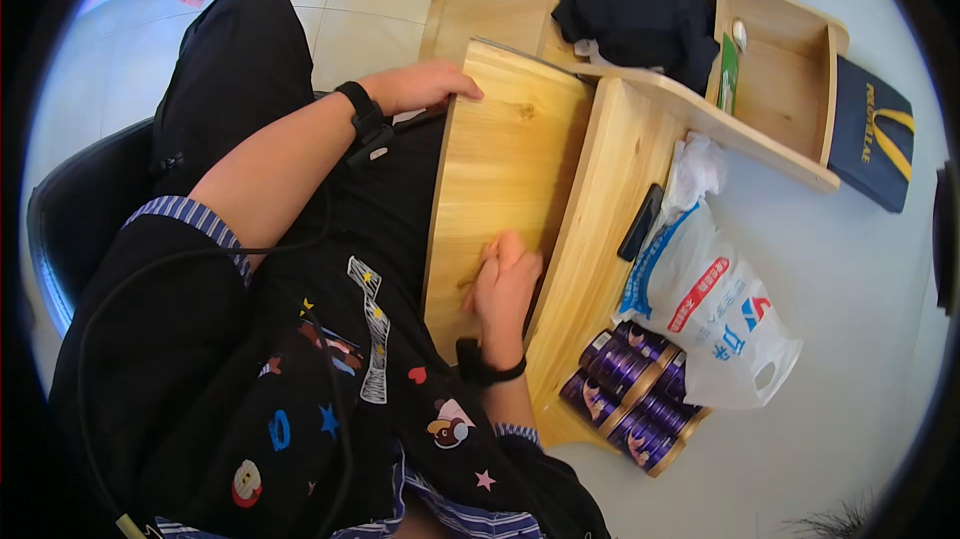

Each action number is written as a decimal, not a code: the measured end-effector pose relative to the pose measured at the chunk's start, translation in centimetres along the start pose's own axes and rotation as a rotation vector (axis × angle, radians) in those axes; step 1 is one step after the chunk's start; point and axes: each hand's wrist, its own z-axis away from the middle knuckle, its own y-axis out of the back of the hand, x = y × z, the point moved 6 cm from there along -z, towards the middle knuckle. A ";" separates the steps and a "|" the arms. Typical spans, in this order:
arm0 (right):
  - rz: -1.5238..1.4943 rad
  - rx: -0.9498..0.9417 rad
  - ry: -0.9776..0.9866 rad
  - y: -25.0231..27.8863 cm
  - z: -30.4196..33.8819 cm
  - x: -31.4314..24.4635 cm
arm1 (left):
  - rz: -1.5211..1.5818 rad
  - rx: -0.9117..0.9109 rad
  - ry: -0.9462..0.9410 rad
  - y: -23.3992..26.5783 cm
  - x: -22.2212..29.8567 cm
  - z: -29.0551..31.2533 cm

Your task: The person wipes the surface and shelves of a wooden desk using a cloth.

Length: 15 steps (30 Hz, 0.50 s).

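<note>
Board [520, 169] of pale wood lies over the person's lap, its long side running beside the desk [603, 224], with a dark gap between them. The left hand [420, 87] is clamped on its outer edge near the far corner, fingertips on the upper face. The right hand [505, 284] rests on the face toward the near end, fingers curled in; something pinkish-orange shows at the top of it, but whether that is a held thing or the fingers themselves I cannot tell. Black bands sit on both wrists.

On the desk, a black phone [640, 222] lies just beside a white plastic bag [725, 309] with blue and red print. Purple cans [630, 394] with gold rims are grouped at the bag's near end, partly covered by it. Farther off, a wooden shelf [785, 89] holds a dark cloth [640, 19] in one compartment and a green packet [728, 74] in the next. A navy case [872, 134] with a yellow stripe stands against the shelf's end. Behind the person is a black chair [75, 189].
</note>
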 end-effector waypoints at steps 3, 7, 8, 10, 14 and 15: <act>-0.051 0.122 -0.001 2.6 -4.7 -3.5 | 0.039 0.058 -0.033 -0.3 0.2 -0.1; -0.050 0.171 -0.022 2.9 -9.5 -5.1 | 0.025 0.117 -0.034 0.3 -0.5 -0.3; -0.061 0.160 -0.058 3.0 -10.2 -5.2 | 0.022 0.153 -0.038 0.3 -0.4 -0.4; -0.143 0.191 -0.149 2.4 -10.5 -4.1 | 0.011 0.177 -0.031 -0.2 0.2 -0.2; -0.296 0.301 -0.155 2.5 -7.8 -3.0 | 0.016 0.230 -0.041 -0.1 -0.1 0.0; -0.302 0.304 -0.167 2.4 -6.8 -2.7 | 0.004 0.240 -0.051 0.2 -0.3 -0.1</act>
